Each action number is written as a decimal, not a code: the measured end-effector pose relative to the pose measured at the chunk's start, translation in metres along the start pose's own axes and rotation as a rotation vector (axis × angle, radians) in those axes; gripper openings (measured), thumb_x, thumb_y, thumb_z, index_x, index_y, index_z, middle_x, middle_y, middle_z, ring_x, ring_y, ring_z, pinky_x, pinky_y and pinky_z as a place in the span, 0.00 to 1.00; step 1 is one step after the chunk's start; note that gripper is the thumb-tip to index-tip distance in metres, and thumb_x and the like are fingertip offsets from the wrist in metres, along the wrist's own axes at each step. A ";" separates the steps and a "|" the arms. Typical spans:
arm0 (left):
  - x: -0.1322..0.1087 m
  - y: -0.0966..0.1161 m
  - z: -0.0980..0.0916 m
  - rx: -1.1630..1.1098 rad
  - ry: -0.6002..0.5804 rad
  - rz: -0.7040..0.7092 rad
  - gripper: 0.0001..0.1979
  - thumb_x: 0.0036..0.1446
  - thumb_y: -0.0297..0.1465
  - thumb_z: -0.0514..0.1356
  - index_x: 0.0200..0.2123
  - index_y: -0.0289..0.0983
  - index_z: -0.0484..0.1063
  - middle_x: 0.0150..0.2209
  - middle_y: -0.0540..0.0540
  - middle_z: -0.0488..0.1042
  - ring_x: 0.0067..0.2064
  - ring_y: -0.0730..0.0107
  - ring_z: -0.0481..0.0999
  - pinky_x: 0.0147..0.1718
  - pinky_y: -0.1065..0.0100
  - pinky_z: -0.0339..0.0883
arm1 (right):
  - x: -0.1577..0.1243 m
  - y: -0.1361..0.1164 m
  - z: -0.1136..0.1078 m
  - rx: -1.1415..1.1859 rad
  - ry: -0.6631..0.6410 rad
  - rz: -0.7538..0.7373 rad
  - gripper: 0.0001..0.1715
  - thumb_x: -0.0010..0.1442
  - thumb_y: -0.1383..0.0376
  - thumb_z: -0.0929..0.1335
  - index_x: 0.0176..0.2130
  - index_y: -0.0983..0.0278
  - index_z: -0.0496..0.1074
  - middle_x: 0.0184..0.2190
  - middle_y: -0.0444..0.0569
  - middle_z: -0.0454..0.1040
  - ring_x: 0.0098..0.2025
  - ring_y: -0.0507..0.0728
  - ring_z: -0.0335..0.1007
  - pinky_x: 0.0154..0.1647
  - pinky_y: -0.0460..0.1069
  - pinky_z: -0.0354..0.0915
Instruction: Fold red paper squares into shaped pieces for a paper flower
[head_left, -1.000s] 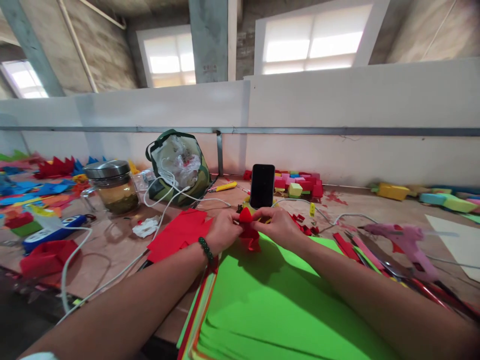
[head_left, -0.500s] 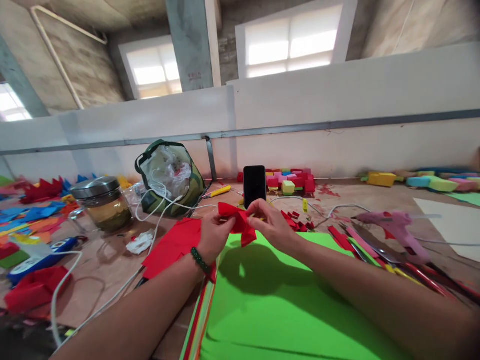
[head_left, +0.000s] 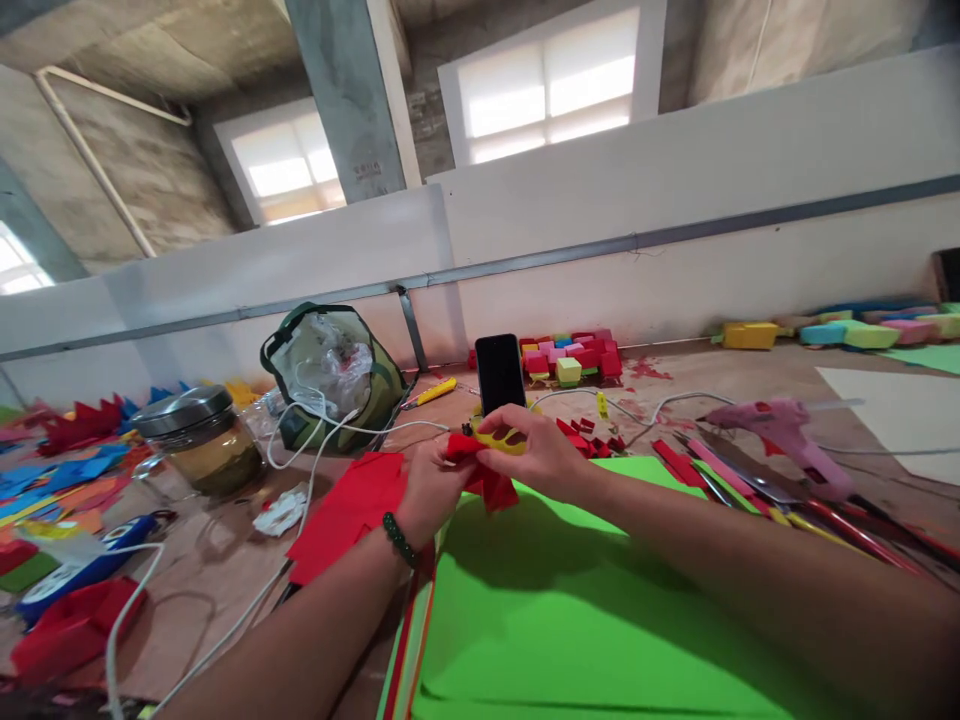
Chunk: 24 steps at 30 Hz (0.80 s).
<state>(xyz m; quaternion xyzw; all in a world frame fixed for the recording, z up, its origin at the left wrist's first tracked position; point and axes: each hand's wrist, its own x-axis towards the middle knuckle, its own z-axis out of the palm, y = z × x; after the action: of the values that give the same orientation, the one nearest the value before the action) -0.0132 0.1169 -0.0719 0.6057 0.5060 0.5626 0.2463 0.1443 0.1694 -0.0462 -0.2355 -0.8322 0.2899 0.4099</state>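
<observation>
A small folded piece of red paper (head_left: 496, 491) is held up over the near stack of green sheets (head_left: 525, 620). My left hand (head_left: 435, 485), with a dark green bead bracelet at the wrist, is closed on its left side. From the right, my right hand (head_left: 536, 452) pinches the same piece near its top. Fingers cover part of the folds. Flat red sheets (head_left: 349, 510) lie just left of the stack, and small red pieces (head_left: 589, 438) lie beyond its far edge.
Behind my hands a black phone (head_left: 500, 373) stands upright. A lidded glass jar (head_left: 196, 440) and an open camouflage bag (head_left: 337, 375) are at the left. At the right lie a pink glue gun (head_left: 787, 435) and scissors (head_left: 757, 485). White cables cross the table.
The view has tilted and shifted slightly. The red paper's upper part has folded down between my fingers, and my right hand has come closer to my left.
</observation>
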 end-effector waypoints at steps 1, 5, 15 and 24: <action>0.000 -0.001 0.001 0.008 -0.041 -0.004 0.07 0.44 0.31 0.63 0.21 0.33 0.74 0.24 0.48 0.74 0.27 0.71 0.70 0.28 0.71 0.66 | 0.000 0.000 0.000 -0.056 -0.012 -0.013 0.08 0.49 0.65 0.72 0.33 0.63 0.74 0.32 0.46 0.74 0.35 0.54 0.69 0.35 0.48 0.64; -0.001 -0.003 0.002 0.059 -0.125 -0.013 0.04 0.42 0.25 0.61 0.18 0.33 0.73 0.22 0.49 0.71 0.26 0.72 0.68 0.28 0.71 0.63 | 0.001 0.001 0.002 -0.099 -0.062 -0.018 0.02 0.51 0.69 0.70 0.26 0.64 0.75 0.26 0.45 0.73 0.31 0.53 0.69 0.31 0.47 0.61; -0.002 -0.001 0.002 0.180 -0.129 -0.075 0.03 0.40 0.23 0.62 0.21 0.34 0.75 0.24 0.50 0.73 0.30 0.69 0.70 0.32 0.70 0.63 | -0.001 -0.009 0.000 -0.261 -0.226 0.006 0.12 0.46 0.73 0.68 0.34 0.63 0.71 0.30 0.45 0.75 0.32 0.55 0.69 0.31 0.47 0.60; -0.001 0.012 0.006 0.049 0.030 -0.137 0.23 0.38 0.24 0.64 0.43 0.35 0.68 0.33 0.48 0.73 0.35 0.69 0.72 0.34 0.71 0.64 | 0.002 0.000 0.000 -0.219 -0.122 0.043 0.08 0.47 0.71 0.67 0.31 0.62 0.72 0.29 0.44 0.77 0.30 0.54 0.72 0.30 0.47 0.63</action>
<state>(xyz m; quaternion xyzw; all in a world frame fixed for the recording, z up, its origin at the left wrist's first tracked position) -0.0036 0.1129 -0.0632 0.5671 0.5634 0.5408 0.2619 0.1434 0.1708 -0.0448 -0.2788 -0.8770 0.2197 0.3239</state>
